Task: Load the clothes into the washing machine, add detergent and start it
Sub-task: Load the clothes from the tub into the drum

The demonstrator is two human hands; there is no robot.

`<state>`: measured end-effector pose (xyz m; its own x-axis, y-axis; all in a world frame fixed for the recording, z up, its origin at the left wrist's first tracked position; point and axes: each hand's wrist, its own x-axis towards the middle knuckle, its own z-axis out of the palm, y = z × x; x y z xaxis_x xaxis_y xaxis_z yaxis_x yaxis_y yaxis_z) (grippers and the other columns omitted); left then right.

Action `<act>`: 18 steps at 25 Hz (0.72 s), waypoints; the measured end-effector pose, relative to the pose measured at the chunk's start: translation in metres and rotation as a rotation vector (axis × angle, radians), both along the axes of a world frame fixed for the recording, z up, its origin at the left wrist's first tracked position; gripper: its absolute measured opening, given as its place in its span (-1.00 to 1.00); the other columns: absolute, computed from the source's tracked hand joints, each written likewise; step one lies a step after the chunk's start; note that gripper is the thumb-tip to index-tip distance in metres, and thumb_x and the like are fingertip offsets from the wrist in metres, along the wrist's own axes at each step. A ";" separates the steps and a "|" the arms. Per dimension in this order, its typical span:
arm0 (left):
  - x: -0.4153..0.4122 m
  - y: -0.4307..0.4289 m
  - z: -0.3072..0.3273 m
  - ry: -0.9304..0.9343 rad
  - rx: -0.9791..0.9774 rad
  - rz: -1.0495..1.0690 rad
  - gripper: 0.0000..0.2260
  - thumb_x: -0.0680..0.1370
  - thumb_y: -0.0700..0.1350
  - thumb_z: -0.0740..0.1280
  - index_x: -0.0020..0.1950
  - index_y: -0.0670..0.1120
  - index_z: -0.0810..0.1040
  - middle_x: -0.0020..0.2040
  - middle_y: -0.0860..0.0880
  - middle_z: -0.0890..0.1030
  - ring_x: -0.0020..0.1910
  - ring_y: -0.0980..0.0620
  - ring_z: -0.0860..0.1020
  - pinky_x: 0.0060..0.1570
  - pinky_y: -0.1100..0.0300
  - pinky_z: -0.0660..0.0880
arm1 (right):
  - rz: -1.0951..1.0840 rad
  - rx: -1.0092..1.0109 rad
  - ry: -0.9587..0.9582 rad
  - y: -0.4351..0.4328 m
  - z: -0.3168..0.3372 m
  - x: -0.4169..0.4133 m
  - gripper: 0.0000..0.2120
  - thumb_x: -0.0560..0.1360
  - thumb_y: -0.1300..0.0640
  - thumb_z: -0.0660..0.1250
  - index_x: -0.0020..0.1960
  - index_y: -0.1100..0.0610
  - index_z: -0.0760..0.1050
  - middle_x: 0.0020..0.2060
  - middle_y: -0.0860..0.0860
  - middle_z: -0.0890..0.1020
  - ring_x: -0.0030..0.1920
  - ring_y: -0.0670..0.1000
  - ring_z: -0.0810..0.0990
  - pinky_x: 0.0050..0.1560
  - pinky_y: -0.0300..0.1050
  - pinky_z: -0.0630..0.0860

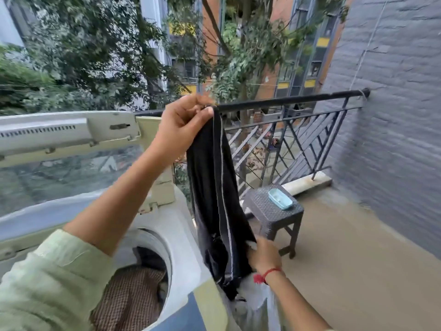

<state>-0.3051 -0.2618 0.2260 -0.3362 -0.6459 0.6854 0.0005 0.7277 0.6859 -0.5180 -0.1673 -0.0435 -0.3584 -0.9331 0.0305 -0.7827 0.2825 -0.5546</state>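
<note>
A top-loading washing machine (181,237) stands at the lower left with its lid (59,149) raised. Inside the drum lies a brown checked cloth (128,297) with a dark cloth behind it. My left hand (183,125) is raised to the right of the lid and pinches the top of a black garment with a thin white stripe (214,199). The garment hangs straight down beside the machine's right edge. My right hand (262,255), with a red thread at the wrist, grips the garment's lower part. Pale cloth (255,304) shows below that hand.
A dark plastic stool (274,211) stands to the right with a light blue soap dish (280,199) on it. A black metal railing (298,130) closes the balcony behind. A grey wall (393,115) runs along the right, with tan floor (346,259) between.
</note>
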 end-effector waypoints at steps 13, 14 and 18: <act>0.270 0.062 -0.110 -1.166 -0.422 1.066 -0.75 0.29 0.16 0.37 -0.16 0.05 0.66 0.02 -0.03 0.59 -0.09 -0.14 0.49 -0.19 0.01 0.39 | 0.743 -1.267 0.188 -0.018 0.212 0.244 -0.48 0.17 0.23 0.20 0.13 0.03 0.49 -0.06 -0.01 0.58 -0.15 0.09 0.55 -0.18 -0.08 0.47; 0.285 0.069 -0.113 -1.192 -0.388 1.120 -0.84 0.29 0.08 0.39 -0.23 0.03 0.65 -0.01 -0.02 0.60 -0.09 -0.13 0.48 -0.21 0.02 0.39 | 0.840 -1.182 0.186 -0.018 0.206 0.265 -0.50 0.18 0.22 0.20 0.12 0.03 0.51 -0.06 -0.02 0.58 -0.15 0.11 0.57 -0.20 -0.08 0.49; 0.331 0.087 -0.141 -1.291 -0.049 1.240 -0.86 0.34 -0.07 0.45 -0.12 0.02 0.66 0.08 -0.01 0.57 0.05 -0.13 0.50 -0.07 0.03 0.37 | 1.040 -0.341 0.338 -0.034 0.145 0.304 -0.76 0.34 0.13 0.24 -0.01 0.03 0.51 -0.09 0.03 0.59 -0.04 0.17 0.58 -0.17 0.00 0.51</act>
